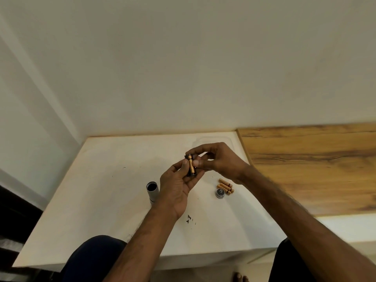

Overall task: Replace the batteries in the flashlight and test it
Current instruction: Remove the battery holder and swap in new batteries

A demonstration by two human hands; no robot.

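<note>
Above the surface [101, 180], the left hand [175, 188] grips the battery holder [190, 175] while the right hand [221, 159] fingers [197, 163] pinch a battery [191, 165] into it, which might pop out if pushed crooked.

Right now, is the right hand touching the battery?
Touching. The head view shows the right hand pinching the battery between thumb and forefinger, in the holder that the left hand grips.

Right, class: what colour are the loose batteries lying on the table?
The loose batteries are copper-gold with dark ends; head view.
</note>
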